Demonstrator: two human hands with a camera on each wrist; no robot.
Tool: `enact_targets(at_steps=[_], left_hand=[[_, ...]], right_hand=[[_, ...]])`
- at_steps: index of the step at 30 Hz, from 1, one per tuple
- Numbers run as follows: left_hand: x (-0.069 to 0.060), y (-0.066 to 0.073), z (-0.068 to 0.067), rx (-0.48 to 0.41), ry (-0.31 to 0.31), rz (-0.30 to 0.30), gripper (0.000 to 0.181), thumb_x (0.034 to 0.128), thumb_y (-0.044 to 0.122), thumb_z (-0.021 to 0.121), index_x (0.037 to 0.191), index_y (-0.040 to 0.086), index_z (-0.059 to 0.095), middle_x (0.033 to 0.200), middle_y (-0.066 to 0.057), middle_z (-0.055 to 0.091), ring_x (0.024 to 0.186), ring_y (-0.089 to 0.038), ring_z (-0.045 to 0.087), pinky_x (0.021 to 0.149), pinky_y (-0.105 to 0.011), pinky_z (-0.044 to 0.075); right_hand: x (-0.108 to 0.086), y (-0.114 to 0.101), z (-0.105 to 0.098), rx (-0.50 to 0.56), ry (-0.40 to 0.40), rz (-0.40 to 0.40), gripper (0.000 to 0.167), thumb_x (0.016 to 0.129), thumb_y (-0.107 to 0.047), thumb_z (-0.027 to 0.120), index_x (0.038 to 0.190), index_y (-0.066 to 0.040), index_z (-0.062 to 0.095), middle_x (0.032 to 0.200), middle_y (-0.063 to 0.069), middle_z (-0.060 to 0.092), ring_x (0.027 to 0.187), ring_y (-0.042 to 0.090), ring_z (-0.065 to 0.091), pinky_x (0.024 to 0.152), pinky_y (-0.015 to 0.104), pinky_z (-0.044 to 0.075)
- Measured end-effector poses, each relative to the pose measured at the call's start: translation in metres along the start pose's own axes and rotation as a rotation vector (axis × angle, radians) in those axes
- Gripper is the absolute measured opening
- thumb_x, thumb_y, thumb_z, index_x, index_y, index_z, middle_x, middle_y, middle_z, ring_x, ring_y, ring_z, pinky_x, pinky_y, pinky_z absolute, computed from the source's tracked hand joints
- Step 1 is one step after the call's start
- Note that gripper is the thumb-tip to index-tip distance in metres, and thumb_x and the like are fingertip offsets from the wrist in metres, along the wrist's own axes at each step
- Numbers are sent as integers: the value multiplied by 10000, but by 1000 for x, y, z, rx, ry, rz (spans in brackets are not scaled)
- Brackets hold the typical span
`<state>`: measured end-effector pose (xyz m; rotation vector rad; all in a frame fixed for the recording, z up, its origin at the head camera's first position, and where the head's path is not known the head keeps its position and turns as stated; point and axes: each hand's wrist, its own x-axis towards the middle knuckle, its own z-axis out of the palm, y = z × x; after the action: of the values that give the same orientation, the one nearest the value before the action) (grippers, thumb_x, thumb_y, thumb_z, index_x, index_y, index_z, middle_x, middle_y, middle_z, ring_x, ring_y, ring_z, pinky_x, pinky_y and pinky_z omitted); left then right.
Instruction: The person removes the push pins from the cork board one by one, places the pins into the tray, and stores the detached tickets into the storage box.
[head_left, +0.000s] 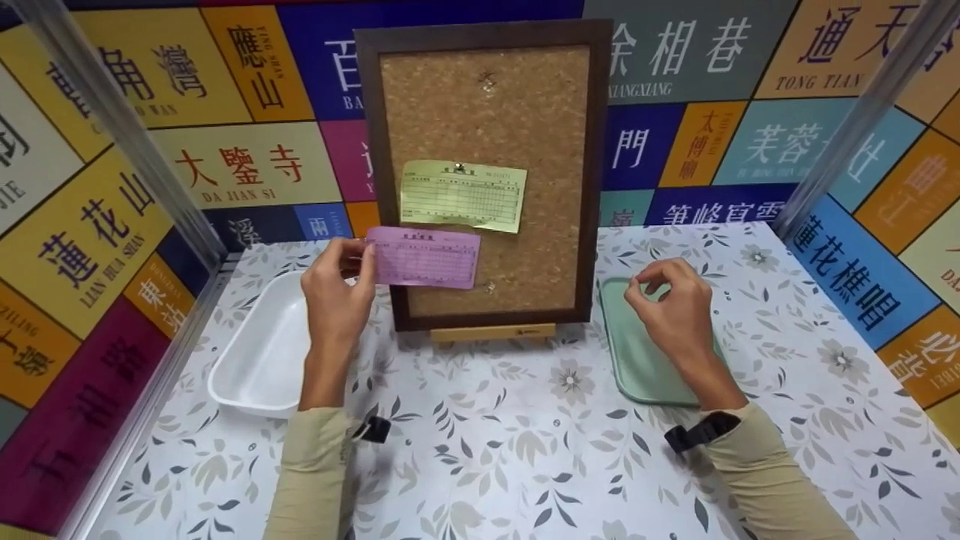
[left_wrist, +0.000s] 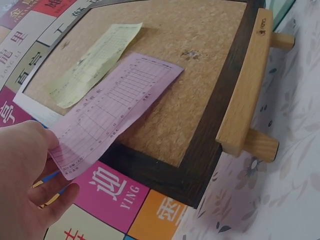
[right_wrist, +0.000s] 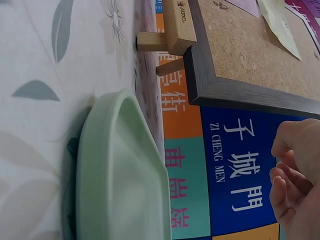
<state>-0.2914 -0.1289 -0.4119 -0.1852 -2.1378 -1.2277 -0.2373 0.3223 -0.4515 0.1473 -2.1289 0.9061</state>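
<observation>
My left hand (head_left: 339, 292) pinches the left end of a pink receipt slip (head_left: 426, 259) between thumb and fingers. The slip lies over the lower left of a dark-framed cork board (head_left: 555, 225). Above it, a yellow receipt slip (head_left: 461, 196) hangs from a small shiny pin (head_left: 459, 168) at its top edge. To the right of the board, my right hand (head_left: 675, 315) is raised over a green tray (head_left: 626, 360), thumb and fingertips brought together. Whether anything small is between those fingertips cannot be seen, even in the right wrist view.
A white tray (head_left: 259, 360) stands at the left, partly behind my left forearm. The cork board leans on a wooden stand (head_left: 491, 332) on a floral-patterned tablecloth (head_left: 480, 450). Panels printed with large characters (head_left: 247, 165) surround the back and sides.
</observation>
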Motion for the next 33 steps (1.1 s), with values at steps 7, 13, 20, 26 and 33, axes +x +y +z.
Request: enact_targets(at_steps=[7, 13, 20, 26, 33], left_hand=[[4, -3, -5, 6, 7, -10, 217, 1049, 270, 729, 1102, 60, 742, 1023, -91, 785, 879, -228, 756, 865, -388, 650], [6, -3, -7, 9, 3, -25, 215, 1063, 260, 709, 1133, 58, 725, 1033, -96, 790, 896, -224, 750, 870, -390, 645], [12, -6, -12, 13, 25, -16, 209, 1073, 239, 692, 1139, 42, 706, 1041, -114, 796, 904, -235, 759, 870, -388, 642], [13, -11, -21, 34, 45, -36, 192, 1078, 214, 682, 1170, 47, 700, 1055, -118, 790, 922, -231, 744, 868, -376, 626], [13, -17, -30, 25, 72, -30, 176, 1076, 175, 677, 1178, 35, 708, 1047, -130, 794, 918, -235, 743, 857, -359, 609]], right_hand=[[-2, 2, -1, -10, 9, 7, 69, 846, 18, 805, 864, -38, 768, 864, 96, 734, 734, 219, 656, 654, 143, 429], [-3, 6, -4, -36, 3, 27, 43, 852, -10, 798, 872, -36, 771, 843, 119, 727, 727, 214, 638, 667, 114, 391], [0, 12, -5, -63, 5, 47, 42, 850, -13, 797, 869, -40, 771, 830, 124, 741, 709, 163, 624, 683, 138, 397], [0, 13, -2, -80, -11, 67, 37, 862, -53, 802, 884, -52, 773, 824, 138, 747, 693, 181, 636, 707, 155, 396], [0, 12, 3, -99, -33, 100, 58, 883, -108, 790, 885, -50, 783, 790, 119, 745, 671, 205, 659, 698, 173, 393]])
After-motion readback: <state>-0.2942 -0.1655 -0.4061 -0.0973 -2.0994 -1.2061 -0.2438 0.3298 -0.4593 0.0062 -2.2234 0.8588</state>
